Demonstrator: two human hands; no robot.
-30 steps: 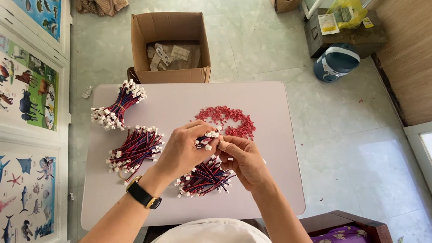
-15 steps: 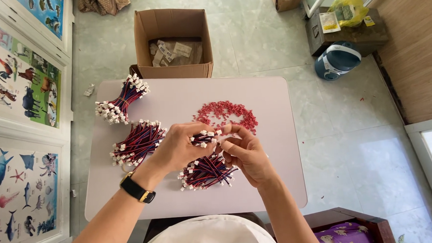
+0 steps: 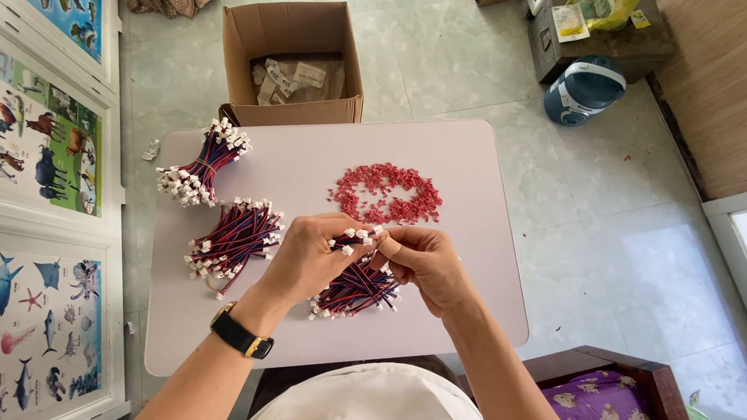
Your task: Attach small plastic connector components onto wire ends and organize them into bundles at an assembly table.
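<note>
We hold a small bunch of wires with white plugs [image 3: 354, 236] up over the table, near the middle of the view. Our left hand [image 3: 308, 259] wraps its fingers around the bunch and grips it. Our right hand [image 3: 422, 262] pinches the plug ends with thumb and fingertips. A black watch [image 3: 240, 335] sits on our left wrist.

Just under our hands lies a loose bundle of red, blue and black wires [image 3: 353, 291]. If we pull too hard, we think a plug could pop off or a wire could slip out and drop into that bundle, and then it would be hard to find.

The table [image 3: 475, 231] is pale and flat. At about 12 o'clock from our hands is a ring of tiny red plastic bits [image 3: 385, 194]. A bump from an elbow could scatter them to the floor. At 9 o'clock lies a second wire bundle [image 3: 232, 237], and at 10 o'clock a tied wire bundle [image 3: 203, 163].

Farther away, at 12 o'clock, an open cardboard box [image 3: 292, 66] stands on the tiled floor [image 3: 468, 71]. At 2 o'clock we see a blue and white pot [image 3: 587, 90]. Animal posters [image 3: 26, 141] lie along the 9 o'clock side.
</note>
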